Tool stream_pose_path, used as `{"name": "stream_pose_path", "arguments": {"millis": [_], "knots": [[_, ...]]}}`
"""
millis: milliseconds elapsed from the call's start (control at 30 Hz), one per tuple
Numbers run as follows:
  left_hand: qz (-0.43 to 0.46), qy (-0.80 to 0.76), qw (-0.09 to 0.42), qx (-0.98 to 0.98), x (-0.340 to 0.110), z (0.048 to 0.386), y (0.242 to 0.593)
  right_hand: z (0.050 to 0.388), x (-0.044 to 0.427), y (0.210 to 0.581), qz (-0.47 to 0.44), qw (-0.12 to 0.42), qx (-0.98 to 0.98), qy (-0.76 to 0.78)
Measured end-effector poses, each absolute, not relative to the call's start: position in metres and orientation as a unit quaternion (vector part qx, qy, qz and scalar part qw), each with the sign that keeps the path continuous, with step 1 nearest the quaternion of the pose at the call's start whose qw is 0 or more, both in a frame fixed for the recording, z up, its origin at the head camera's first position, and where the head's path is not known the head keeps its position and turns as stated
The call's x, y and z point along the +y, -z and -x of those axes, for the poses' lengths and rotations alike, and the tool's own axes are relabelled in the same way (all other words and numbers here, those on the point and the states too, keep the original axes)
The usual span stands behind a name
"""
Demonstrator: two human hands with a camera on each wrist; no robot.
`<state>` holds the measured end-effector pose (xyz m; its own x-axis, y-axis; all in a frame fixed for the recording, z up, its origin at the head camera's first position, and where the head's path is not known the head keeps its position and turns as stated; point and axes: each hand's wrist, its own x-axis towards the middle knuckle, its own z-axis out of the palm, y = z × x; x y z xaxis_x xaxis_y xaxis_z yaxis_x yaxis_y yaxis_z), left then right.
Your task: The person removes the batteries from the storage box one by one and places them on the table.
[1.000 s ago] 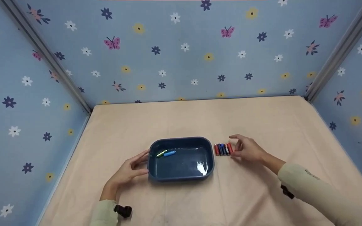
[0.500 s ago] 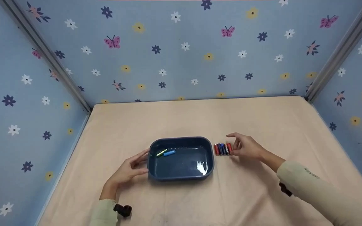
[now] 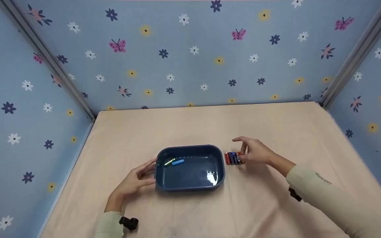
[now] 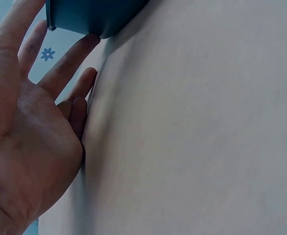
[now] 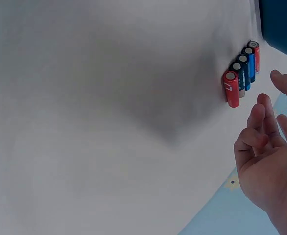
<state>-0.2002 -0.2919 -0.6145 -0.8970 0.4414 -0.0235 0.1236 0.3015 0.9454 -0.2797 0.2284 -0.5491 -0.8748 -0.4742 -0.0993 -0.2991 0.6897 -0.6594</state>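
while the left hand (image 3: 131, 182) touches a dark-blue rounded rectangular tub (image 3: 184, 178), fingers spread, the right hand (image 3: 258, 152) hovers, empty fingers apart, near five red, blue and dark cylindrical batteries (image 3: 232, 158) lined up beside the tub.

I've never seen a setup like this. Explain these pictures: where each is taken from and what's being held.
There is no machine, just a person's bare left hand and right hand. One camera sits on the head, looking down at both hands; the other two are worn on the wrists, each watching its own hand. On the pale cloth is a dark blue tub with what look like two batteries inside, one green, one blue. Beside it lies a row of five batteries. The left hand touches the tub's side; the right is at the row, seemingly holding nothing.
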Motion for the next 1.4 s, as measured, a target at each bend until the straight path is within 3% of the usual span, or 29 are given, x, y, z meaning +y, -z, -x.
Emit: {"name": "stream_pose_path", "arguments": {"millis": [533,1400], "knots": [[-0.167,-0.563,0.14,0.797,-0.293,0.201,0.615,0.294,0.197,0.524,0.237,0.105,0.916,0.307],[-0.17,-0.577,0.146,0.785,-0.293,0.201,0.617,0.294,0.129,0.52,0.324,0.109,0.88,0.329]]}}
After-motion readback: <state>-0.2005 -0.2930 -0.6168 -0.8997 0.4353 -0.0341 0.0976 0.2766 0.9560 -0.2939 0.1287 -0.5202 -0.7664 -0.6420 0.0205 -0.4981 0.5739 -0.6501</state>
